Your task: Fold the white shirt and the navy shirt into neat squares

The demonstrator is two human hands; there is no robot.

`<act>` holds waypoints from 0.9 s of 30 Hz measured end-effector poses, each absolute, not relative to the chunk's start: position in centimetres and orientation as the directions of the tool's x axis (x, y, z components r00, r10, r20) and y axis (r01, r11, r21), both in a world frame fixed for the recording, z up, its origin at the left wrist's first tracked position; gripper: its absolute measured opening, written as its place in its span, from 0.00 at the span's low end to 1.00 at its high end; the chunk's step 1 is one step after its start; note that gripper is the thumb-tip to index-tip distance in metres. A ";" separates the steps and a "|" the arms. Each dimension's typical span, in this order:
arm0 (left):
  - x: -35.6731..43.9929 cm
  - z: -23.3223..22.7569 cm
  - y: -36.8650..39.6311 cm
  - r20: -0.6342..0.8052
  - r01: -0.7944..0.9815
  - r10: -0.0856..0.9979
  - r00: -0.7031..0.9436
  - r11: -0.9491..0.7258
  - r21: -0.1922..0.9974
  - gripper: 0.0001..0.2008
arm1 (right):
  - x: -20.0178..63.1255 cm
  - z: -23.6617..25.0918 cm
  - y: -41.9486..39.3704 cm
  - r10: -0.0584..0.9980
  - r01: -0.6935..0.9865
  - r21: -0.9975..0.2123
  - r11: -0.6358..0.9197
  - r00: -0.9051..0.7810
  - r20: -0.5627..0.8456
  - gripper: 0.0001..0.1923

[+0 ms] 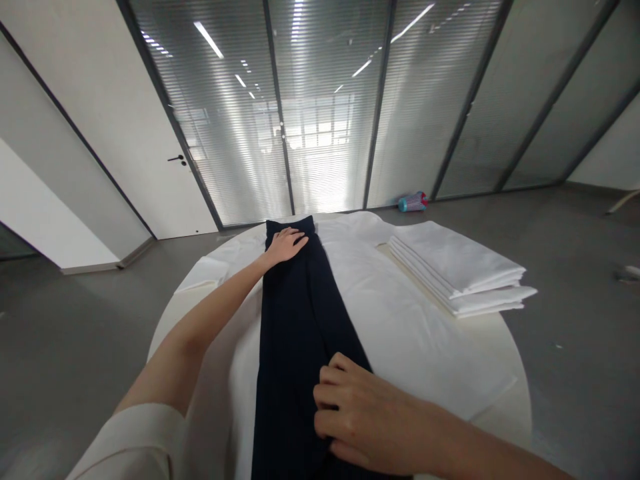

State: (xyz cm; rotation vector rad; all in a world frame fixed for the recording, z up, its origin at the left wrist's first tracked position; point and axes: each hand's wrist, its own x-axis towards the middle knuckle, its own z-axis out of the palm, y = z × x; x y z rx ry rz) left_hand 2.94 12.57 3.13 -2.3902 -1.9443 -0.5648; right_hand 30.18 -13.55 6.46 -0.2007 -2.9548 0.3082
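A long strip of dark navy cloth (295,320) lies folded lengthwise down the middle of a round table (520,393) covered with a white sheet (400,320). The left hand (286,245) reaches to the far end of the cloth and rests flat on it, palm down, fingers spread slightly and not gripping. The right hand (350,417) sits at the near end, fingers curled inward and knuckles up, pressing on the cloth's right edge; whether it pinches the fabric cannot be told. A stack of folded white linens (460,270) lies on the table's right side, well apart from the dark cloth. On the floor beyond, near the glass wall, lies a pink and blue bottle (413,201). No readable writing or labels show.
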 end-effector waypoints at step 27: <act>12.3 2.2 -15.7 0.267 0.250 0.297 0.917 -0.948 0.194 0.31 | 30.3 6.9 -11.6 0.483 -0.107 -0.694 0.712 -0.644 0.594 0.19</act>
